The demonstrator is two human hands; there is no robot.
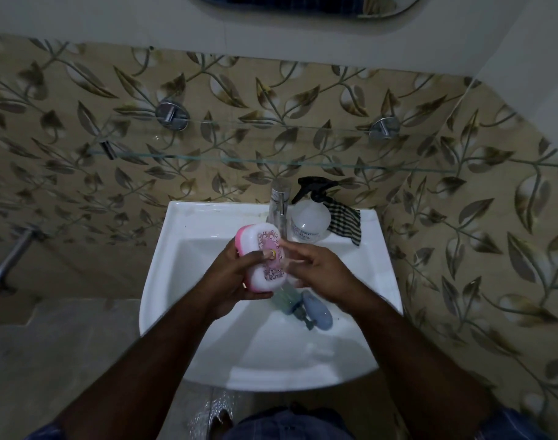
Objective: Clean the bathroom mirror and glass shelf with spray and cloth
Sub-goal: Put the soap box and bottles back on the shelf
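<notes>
My left hand (236, 277) grips a pink and white soap case (265, 258) over the white sink (182, 236). My right hand (319, 274) hovers beside the case with relaxed fingers, touching its right edge. A clear spray bottle (311, 219) with a black trigger stands on the sink's back rim. Next to the bottle lies a dark checked cloth (347, 222). The glass shelf (239, 144) runs along the tiled wall above the sink. Only the lower edge of the mirror (306, 6) shows at the top.
A chrome tap (280, 201) stands at the back of the sink. In the basin lie a greenish pump bottle (287, 300) and a bluish bottle (319, 312). Two chrome brackets (172, 115) hold the shelf. Another wall tap (12, 258) juts out at the left.
</notes>
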